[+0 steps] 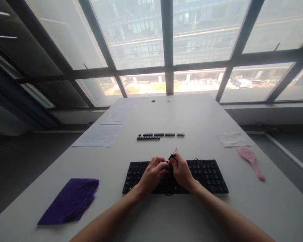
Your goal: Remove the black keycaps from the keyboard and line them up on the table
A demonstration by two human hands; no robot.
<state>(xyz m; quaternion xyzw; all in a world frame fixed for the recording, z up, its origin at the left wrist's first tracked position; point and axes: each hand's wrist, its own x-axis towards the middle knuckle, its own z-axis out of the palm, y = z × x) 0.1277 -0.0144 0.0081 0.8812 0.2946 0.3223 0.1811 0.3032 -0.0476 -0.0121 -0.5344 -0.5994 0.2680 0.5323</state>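
Note:
A black keyboard [209,179] lies in front of me on the white table, with its middle partly covered by my hands. Above its upper edge, my right hand [181,170] is closed around a keycap puller [171,156] with a black handle and thin wire prongs pointing up and away. My left hand [154,173] meets it there, fingers curled together over the keys; whatever they pinch is hidden. Beyond the keyboard, loose black keycaps [148,138] stand in two rows, the back one split into short groups.
A folded purple cloth [69,201] lies at the left front. White paper sheets [98,135] run along the left edge. On the right are a pink hairbrush [247,155] and a white tissue packet [232,139]. Large windows [138,33] rise behind the table [192,117].

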